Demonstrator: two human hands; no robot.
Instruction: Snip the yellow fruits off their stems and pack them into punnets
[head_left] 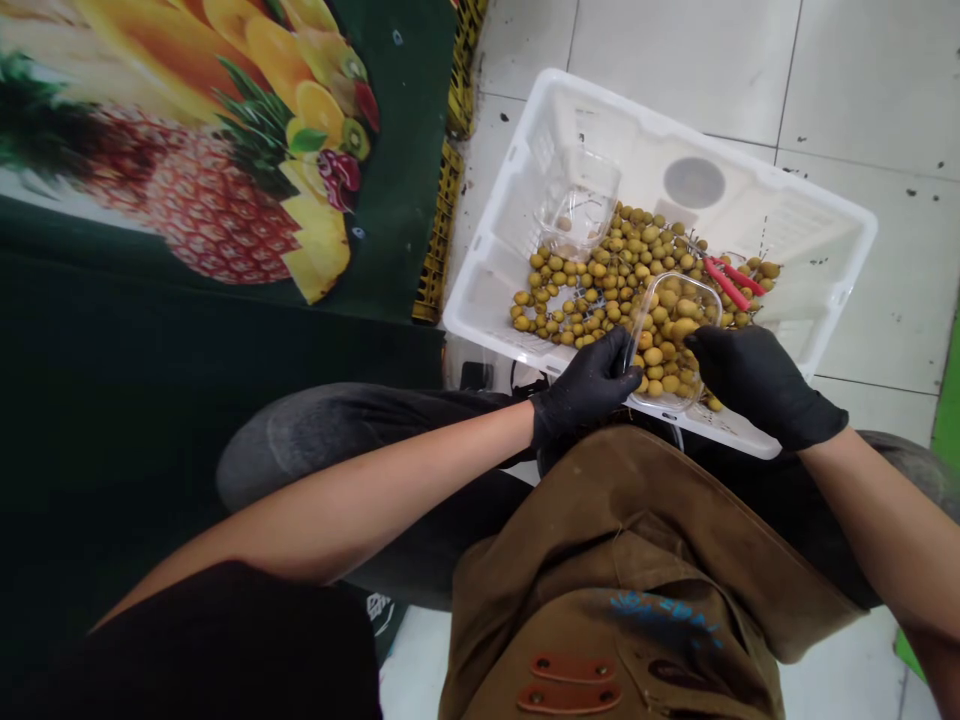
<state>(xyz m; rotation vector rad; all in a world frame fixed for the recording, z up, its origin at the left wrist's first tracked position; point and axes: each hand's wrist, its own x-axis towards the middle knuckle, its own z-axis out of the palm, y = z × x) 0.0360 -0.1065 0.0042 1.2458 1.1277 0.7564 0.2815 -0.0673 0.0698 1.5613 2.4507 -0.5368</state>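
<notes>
My left hand, in a black glove, grips the near left rim of a clear plastic container partly filled with yellow-brown longans. Over the container's right side, my gloved right hand has its fingers pinched on a longan. Both hands are at the near side of a white plastic crate. More loose longans cover the crate's bottom. Behind my right hand, red-handled clippers lie on the fruit.
A second clear container stands in the crate's far left corner. To the left is a dark green panel printed with fruit, with yellow crates along its edge. White floor tiles surround the crate; my knees flank its near side.
</notes>
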